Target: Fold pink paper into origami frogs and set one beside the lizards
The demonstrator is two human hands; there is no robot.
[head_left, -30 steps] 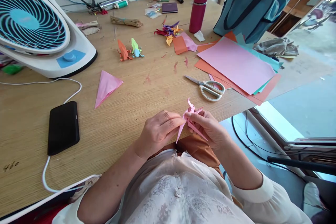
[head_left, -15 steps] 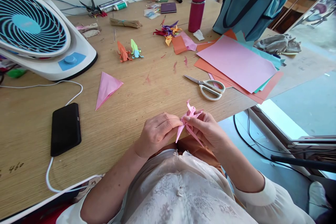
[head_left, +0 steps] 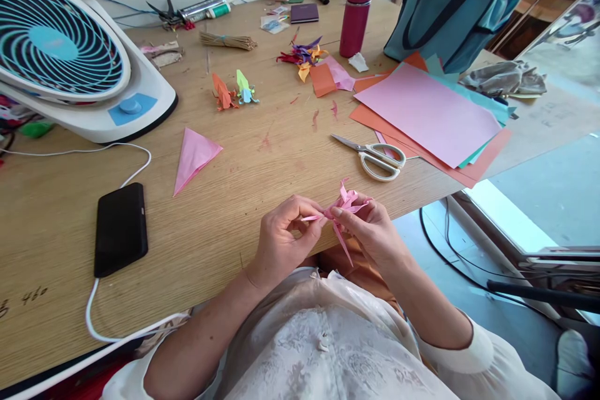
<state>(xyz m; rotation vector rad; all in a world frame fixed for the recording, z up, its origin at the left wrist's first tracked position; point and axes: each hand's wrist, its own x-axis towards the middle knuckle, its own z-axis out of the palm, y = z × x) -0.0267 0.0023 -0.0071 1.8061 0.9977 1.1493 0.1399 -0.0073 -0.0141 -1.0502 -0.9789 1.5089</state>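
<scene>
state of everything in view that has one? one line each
left hand: pinching pink paper figure
right hand: also holding it
pink paper figure: folded, several points
pink triangle: folded, set down
scissors: closed, lying flat
bottle: upright, lid on
paper sheets: unfolded, stacked unevenly
backpack: standing
black device: lying flat
fan: standing; whether running, unclear

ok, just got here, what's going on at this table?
A person is handling a pink folded-paper figure near the table's front edge. The left grip pinches one narrow point of it, while the right grip holds its body. Scissors lie just beyond the hands, beside a stack of coloured sheets. A pink folded triangle lies off to the left.
</scene>
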